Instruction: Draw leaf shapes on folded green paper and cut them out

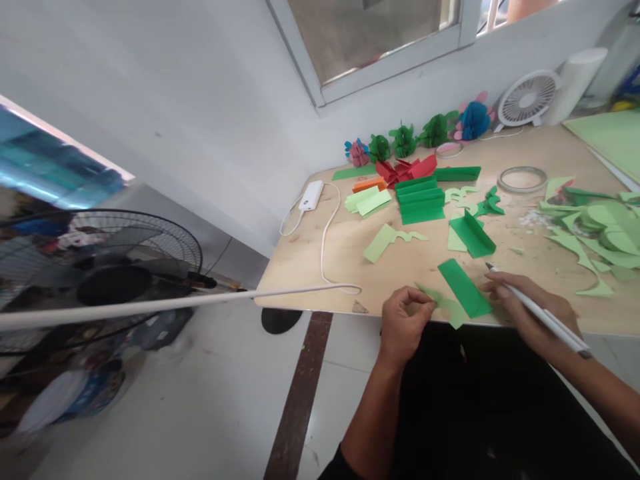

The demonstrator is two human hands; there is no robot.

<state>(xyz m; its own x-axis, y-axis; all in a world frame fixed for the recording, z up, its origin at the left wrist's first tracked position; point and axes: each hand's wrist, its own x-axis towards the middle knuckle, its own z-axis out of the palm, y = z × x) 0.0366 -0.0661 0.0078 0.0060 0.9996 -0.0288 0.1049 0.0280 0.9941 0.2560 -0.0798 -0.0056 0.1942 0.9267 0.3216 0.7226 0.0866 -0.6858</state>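
Observation:
Near the table's front edge, my left hand (pixel 406 321) pinches a light green paper cutout (pixel 451 309) between thumb and fingers. My right hand (pixel 533 313) is closed round a white pen (pixel 547 317), its dark tip pointing up and left over the table. Between the two hands lies a dark green paper strip (pixel 464 287), creased near its lower end. Just behind it rests a folded dark green strip (pixel 473 235) on light green paper. A light green piece with a wavy edge (pixel 381 243) lies farther left.
Folded green strips (pixel 421 200), red folded paper (pixel 406 171) and paper flowers (pixel 404 141) stand toward the wall. Light green scraps (pixel 607 223) pile up at right, near a tape roll (pixel 523 179). A small white fan (pixel 529 100) stands behind. A white cable (pixel 324 247) crosses the left side from a power bank (pixel 312 195).

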